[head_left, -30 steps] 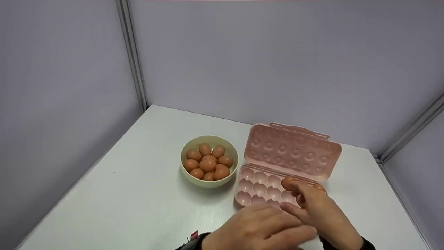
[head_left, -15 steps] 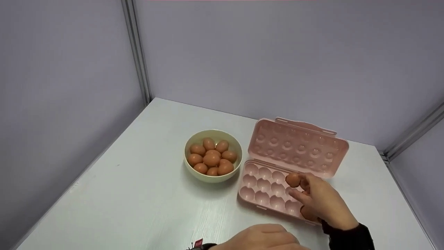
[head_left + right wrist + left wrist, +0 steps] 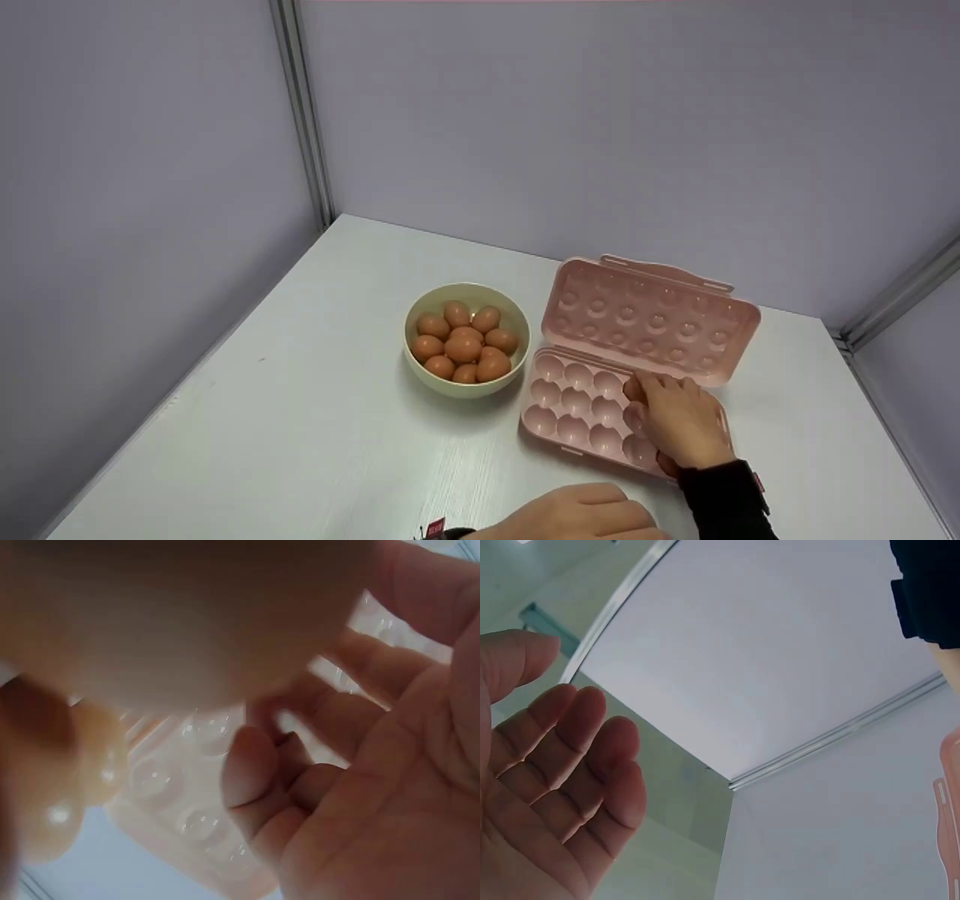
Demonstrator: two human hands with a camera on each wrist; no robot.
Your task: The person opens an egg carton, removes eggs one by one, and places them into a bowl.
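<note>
The right hand [image 3: 679, 420] rests over the pink egg box [image 3: 592, 409] on the table [image 3: 300, 435] — whether its grip holds an egg, I cannot tell. The left hand [image 3: 577, 517] lies loose, holding nothing. Brown eggs [image 3: 465, 346] fill the bowl [image 3: 420, 371] beside the box.

Glossy pink plastic egg tray [image 3: 574, 409], smooth matt brown eggs [image 3: 463, 347], matt cream bowl [image 3: 420, 367], faintly wood-grained white counter [image 3: 300, 420], metal wall strips [image 3: 304, 112]

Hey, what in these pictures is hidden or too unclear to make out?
- Head view: the right hand covers part of the egg tray; any egg beneath is hidden.
- Head view: the left hand is cut off by the bottom edge.
- Right wrist view: blurred shape fills the top.
</note>
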